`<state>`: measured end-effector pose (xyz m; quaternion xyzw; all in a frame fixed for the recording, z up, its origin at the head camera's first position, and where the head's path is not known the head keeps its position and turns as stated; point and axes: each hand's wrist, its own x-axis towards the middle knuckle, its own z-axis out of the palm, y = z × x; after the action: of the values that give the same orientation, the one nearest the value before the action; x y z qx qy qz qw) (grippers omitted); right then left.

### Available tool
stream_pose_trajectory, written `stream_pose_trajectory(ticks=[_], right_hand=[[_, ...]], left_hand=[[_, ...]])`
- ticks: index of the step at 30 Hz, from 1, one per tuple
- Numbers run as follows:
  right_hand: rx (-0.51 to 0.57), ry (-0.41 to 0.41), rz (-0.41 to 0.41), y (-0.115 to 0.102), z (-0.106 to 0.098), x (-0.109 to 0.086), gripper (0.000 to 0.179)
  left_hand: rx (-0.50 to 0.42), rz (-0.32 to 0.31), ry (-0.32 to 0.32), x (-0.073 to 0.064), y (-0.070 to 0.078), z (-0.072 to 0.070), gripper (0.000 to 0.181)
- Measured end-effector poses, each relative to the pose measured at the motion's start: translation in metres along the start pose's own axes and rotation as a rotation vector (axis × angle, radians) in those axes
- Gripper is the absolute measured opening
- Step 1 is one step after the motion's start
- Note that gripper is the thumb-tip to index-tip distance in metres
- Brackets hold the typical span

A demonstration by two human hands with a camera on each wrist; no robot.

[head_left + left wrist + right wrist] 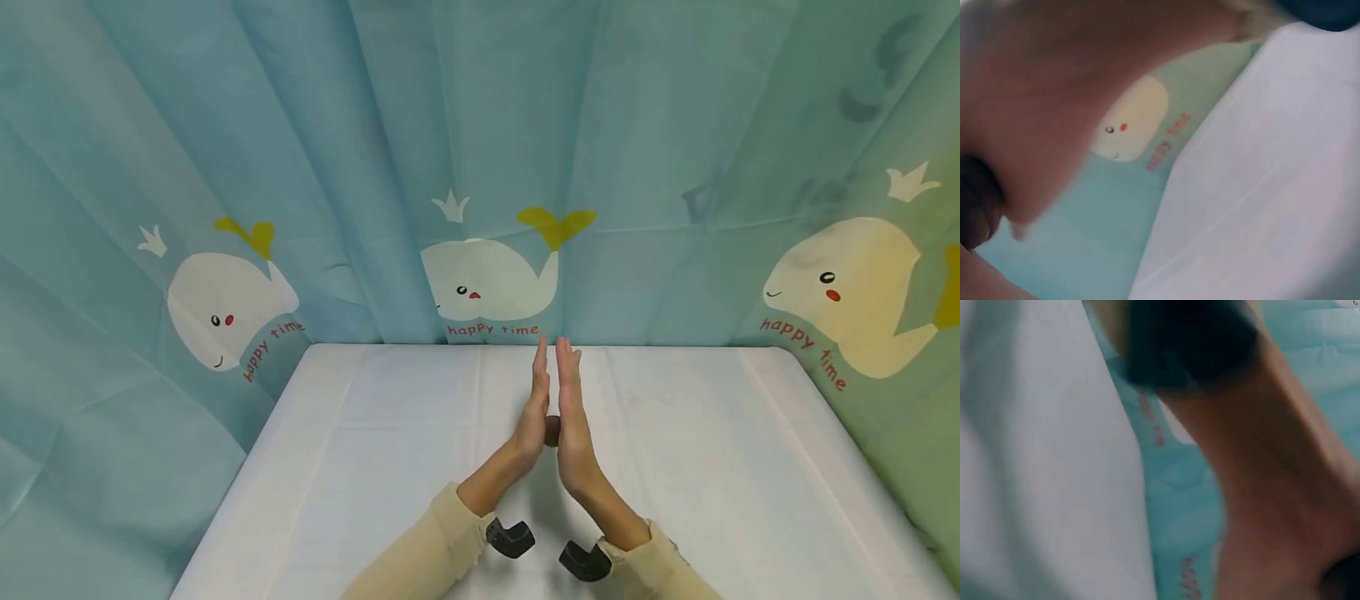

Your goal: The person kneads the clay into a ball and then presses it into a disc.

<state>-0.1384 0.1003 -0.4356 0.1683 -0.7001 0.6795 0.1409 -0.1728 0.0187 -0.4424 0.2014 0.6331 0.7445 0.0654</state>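
In the head view a small, dark brown, rounded lump (552, 431) sits between the two palms, partly hidden by them. My left hand (532, 417) presses it from one side with straight fingers pointing away. Opposite, my right hand (573, 429) lies against its other side, its fingers also straight. The fingertips of the two hands are slightly apart. The left wrist view has the dark lump (977, 203) at its left edge, wedged between blurred skin. In the right wrist view, part of the lump (1342, 581) shows at the lower right corner.
Below the hands is a white-covered table (405, 450). A blue-green curtain (645, 125) with whale prints hangs around its back and sides. Black wrist mounts (512, 540) stick out from both beige sleeves (427, 550).
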Motion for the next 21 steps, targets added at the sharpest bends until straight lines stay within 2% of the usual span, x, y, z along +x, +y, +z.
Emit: stream_pose_trajectory(ticks=[3,6,8,11,13,16,19,21], right_hand=[[-0.032,0.030,0.028,0.002,-0.010,0.014,0.054],[-0.030,0.050,0.087,0.015,-0.019,0.023,0.054],[-0.012,0.042,0.118,0.024,-0.021,0.023,0.054],[0.010,0.009,0.135,0.031,-0.016,0.013,0.056],[0.004,-0.018,0.116,0.029,-0.009,0.003,0.056],[-0.008,-0.050,0.035,0.017,-0.001,-0.006,0.055],[-0.015,-0.069,-0.048,-0.002,0.001,-0.005,0.055],[-0.022,-0.065,-0.067,-0.012,-0.001,0.002,0.055]], left_hand=[[-0.070,-0.029,-0.023,-0.004,-0.001,0.005,0.062],[-0.135,-0.032,-0.034,-0.007,0.004,0.010,0.064],[-0.158,-0.036,-0.031,-0.009,0.008,0.011,0.064],[-0.128,-0.022,-0.002,-0.008,0.012,0.009,0.064],[-0.098,-0.015,0.029,-0.005,0.012,0.005,0.063],[-0.055,0.001,0.069,-0.001,0.009,-0.001,0.062],[-0.033,-0.007,0.062,0.000,0.004,-0.003,0.062],[-0.038,-0.013,0.032,-0.003,0.000,-0.001,0.061]])
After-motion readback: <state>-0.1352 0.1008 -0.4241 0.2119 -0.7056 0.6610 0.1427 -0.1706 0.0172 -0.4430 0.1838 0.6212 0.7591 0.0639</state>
